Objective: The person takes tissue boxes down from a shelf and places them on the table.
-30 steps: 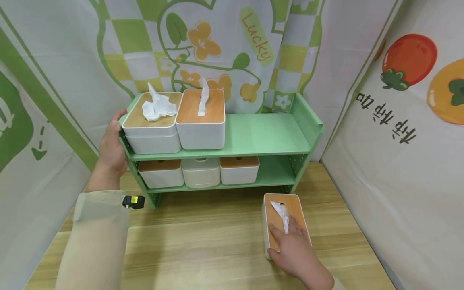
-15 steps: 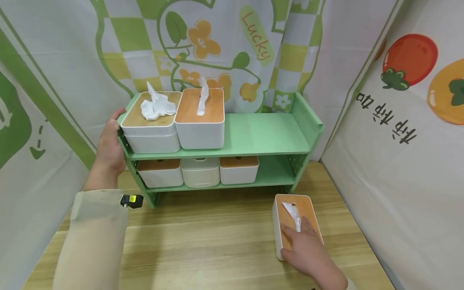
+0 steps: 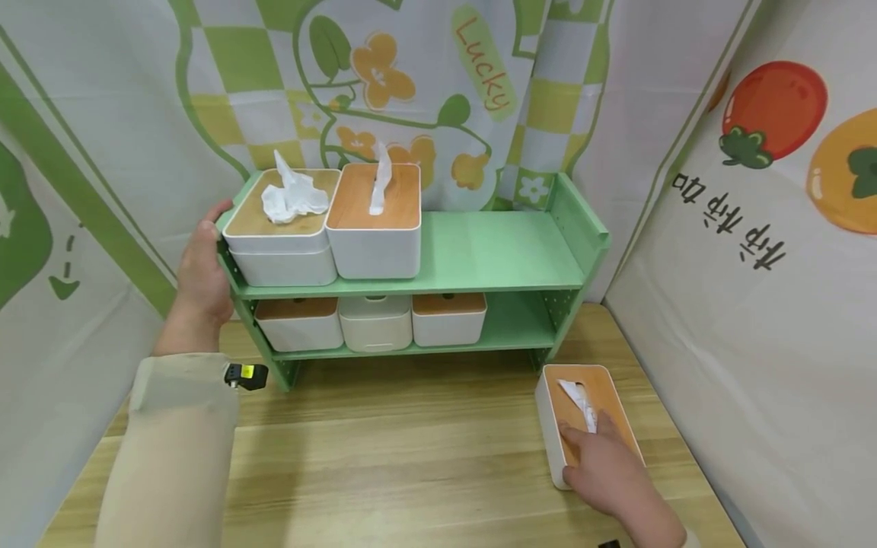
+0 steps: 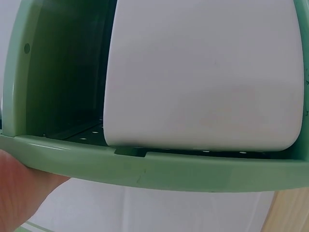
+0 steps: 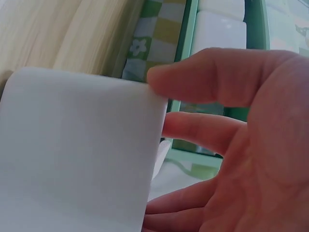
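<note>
In the head view my left hand (image 3: 203, 274) grips the left side panel of a green two-tier shelf (image 3: 503, 247). The left wrist view shows part of that hand (image 4: 21, 191) at the panel's edge, its fingers mostly hidden. On the table at lower right is a white tissue box (image 3: 548, 426) with a wood-look lid and a tissue poking from its slot. My right hand (image 3: 610, 468) lies over the box's near end. Straight fingers rest across the lid, and the thumb touches the near left corner of the white box wall (image 5: 77, 150).
On the upper shelf stand a tissue box with a crumpled tissue (image 3: 281, 266) and a taller one (image 3: 374, 255). Below are two wood-lidded boxes (image 3: 301, 333), (image 3: 448, 327) flanking a cream box (image 3: 375, 333). Fabric walls surround the wooden table (image 3: 404, 457).
The tissue box on the table has shifted to the right together with my right hand. My left hand stays at the shelf's side; the view has tilted slightly.
</note>
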`<action>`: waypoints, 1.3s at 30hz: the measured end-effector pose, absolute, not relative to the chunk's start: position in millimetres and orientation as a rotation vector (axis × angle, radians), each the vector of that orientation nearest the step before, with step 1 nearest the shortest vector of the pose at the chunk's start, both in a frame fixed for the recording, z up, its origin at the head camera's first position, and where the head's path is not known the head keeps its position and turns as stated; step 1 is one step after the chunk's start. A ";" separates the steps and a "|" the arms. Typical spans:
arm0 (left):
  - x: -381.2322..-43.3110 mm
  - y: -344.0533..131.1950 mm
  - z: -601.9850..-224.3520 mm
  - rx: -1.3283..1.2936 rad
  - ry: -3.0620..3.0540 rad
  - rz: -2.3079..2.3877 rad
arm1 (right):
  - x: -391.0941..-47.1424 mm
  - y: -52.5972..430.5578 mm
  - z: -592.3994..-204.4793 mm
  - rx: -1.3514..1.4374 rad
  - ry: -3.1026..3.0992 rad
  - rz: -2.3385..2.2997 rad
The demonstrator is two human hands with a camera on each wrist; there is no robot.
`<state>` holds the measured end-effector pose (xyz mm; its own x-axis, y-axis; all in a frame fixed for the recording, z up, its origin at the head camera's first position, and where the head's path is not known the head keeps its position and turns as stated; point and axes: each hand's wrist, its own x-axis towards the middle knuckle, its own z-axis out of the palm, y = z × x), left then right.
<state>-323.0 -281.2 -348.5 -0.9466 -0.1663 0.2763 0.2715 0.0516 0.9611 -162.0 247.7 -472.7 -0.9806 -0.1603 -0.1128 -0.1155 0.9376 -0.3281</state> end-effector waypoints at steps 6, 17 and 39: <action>-321.8 -281.5 -348.0 -0.118 -1.992 -2.016 | -168.6 260.6 -473.5 -0.195 2.947 -0.444; -320.6 -278.6 -348.4 -0.102 -1.967 -2.046 | -183.4 279.1 -474.5 -0.167 2.939 -0.361; -321.0 -279.1 -348.6 -0.087 -1.997 -2.009 | -208.8 310.3 -472.5 -0.206 2.975 -0.270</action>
<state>-321.0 -279.1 -348.6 -0.9512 -0.1722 0.2559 0.2569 0.0168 0.9663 -208.8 310.3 -472.5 -0.9797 -0.1494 -0.1337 -0.1229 0.9744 -0.1881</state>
